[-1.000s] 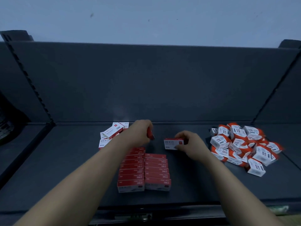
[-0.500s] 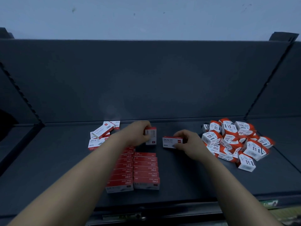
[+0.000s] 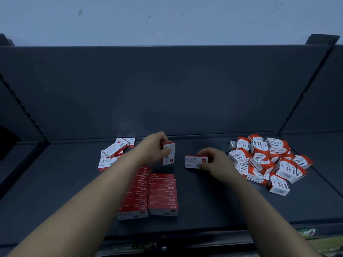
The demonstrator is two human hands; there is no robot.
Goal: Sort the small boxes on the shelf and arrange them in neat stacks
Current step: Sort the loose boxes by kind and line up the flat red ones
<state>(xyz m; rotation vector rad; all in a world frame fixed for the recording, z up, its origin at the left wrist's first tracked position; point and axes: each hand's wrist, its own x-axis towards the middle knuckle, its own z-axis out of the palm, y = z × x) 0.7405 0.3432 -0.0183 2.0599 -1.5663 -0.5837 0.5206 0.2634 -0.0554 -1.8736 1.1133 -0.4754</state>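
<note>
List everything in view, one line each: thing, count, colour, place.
shelf: one, dark grey, spans the view.
wall: one, pale blue-grey, above the shelf.
lined-up staple boxes: two rows, red, front centre.
loose staple boxes: about four, white and red, rear left.
paper clip boxes: a heap, uncountable, white and orange-red, right.
left grip: bare hand, holds upright staple box, centre.
right grip: bare hand, pinches level staple box, right of centre.
</note>
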